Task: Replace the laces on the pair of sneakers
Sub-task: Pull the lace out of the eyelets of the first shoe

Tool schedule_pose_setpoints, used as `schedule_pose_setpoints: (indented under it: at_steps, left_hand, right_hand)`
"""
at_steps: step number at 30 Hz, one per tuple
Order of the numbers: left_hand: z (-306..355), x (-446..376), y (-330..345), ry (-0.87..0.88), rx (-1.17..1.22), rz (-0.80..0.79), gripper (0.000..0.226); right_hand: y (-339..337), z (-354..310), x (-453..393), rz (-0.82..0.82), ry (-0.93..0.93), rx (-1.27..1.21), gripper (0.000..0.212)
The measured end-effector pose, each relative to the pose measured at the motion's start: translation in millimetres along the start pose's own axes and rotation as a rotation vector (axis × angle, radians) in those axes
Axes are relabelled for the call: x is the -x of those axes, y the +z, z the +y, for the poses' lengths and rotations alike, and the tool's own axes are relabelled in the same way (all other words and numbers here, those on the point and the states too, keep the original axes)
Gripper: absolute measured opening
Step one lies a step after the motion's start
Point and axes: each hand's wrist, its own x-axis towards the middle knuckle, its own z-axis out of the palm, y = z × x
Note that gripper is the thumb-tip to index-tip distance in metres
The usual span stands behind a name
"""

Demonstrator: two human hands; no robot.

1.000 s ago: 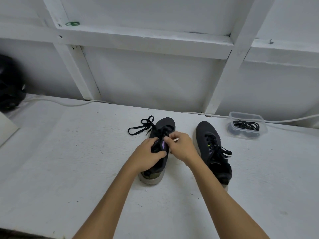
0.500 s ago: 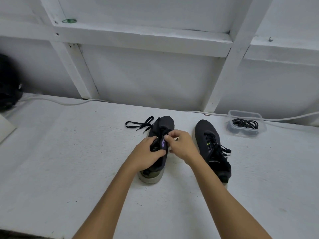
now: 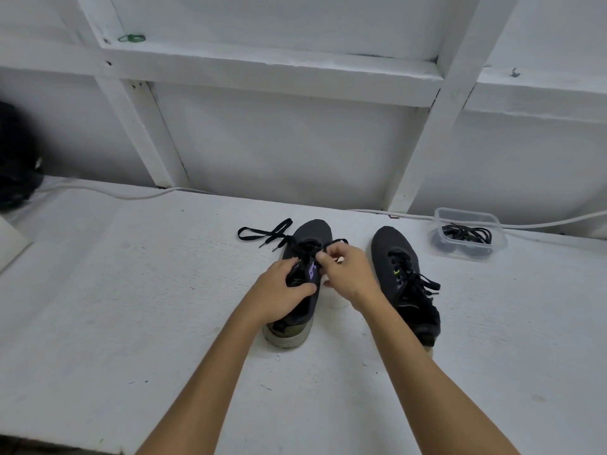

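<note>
The white-painted workbench (image 3: pixel 131 307) stood against a white framed wall, with a white cable (image 3: pixel 108 193) running along its back edge. Two dark sneakers lay toe-away on it. The left hand (image 3: pixel 279 292) gripped the left sneaker (image 3: pixel 303 310) at the tongue, thumb curled over the collar beside the purple tag. The right hand (image 3: pixel 349 274) pinched the black lace (image 3: pixel 262 233) just above the eyelets. Compared with a second earlier, the lace's free end, previously bunched in loops beside the toe, lay drawn out longer and flatter across the bench to the left, and a short loop now stood out by the right fingers. In my judgement this indicated that the lace was being worked loose through the eyelets. The right sneaker (image 3: pixel 402 277) remained fully laced and untouched. A clear plastic container (image 3: pixel 468 234) holding coiled black laces sat near the wall, well apart from both hands.
</note>
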Motion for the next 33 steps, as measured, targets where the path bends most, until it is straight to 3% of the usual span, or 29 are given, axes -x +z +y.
schedule_pose_setpoints:
  at_steps: [4, 6, 8, 10, 14, 17, 19, 23, 25, 33]
  left_hand:
    - [-3.3, -0.8, 0.6, -0.017, -0.009, -0.014, 0.074]
    - [-2.8, -0.1, 0.5, -0.023, -0.010, -0.015, 0.073]
    - [-1.4, 0.3, 0.0, -0.023, -0.019, -0.017, 0.071]
    - [-0.8, 0.1, -1.0, -0.015, -0.031, -0.022, 0.068]
    - [-2.2, -0.7, -0.6, -0.011, -0.021, -0.016, 0.069]
    - [-2.6, -0.5, 0.0, -0.020, -0.009, -0.019, 0.074]
    - [-3.7, -0.9, -0.2, -0.019, -0.001, -0.019, 0.072]
    - [-0.6, 0.2, -0.1, 0.003, 0.002, -0.008, 0.065]
    - [0.9, 0.3, -0.3, 0.018, -0.001, -0.005, 0.061]
    - [0.2, 0.1, 0.1, -0.009, -0.004, 0.002, 0.074]
  right_hand:
    - [-10.0, -8.9, -1.4, 0.328, -0.050, -0.245, 0.011]
    - [-12.5, -8.9, 2.4, 0.246, 0.000, -0.264, 0.018]
    - [-9.3, -6.2, 8.4, 0.018, 0.086, -0.187, 0.025]
    - [-3.3, -1.2, 13.0, -0.123, 0.111, -0.110, 0.018]
    - [2.0, 3.9, 4.5, -0.042, 0.011, -0.032, 0.010]
    - [-1.1, 0.0, -3.0, 0.231, 0.001, -0.164, 0.013]
    - [-4.0, -4.1, -2.2, 0.316, 0.042, -0.274, 0.015]
    - [-2.8, -4.9, 11.4, -0.065, 0.161, -0.233, 0.024]
    - [0.7, -1.6, 14.4, -0.153, 0.122, -0.174, 0.017]
    - [0.4, -4.1, 4.4, 0.176, 0.090, -0.330, 0.019]
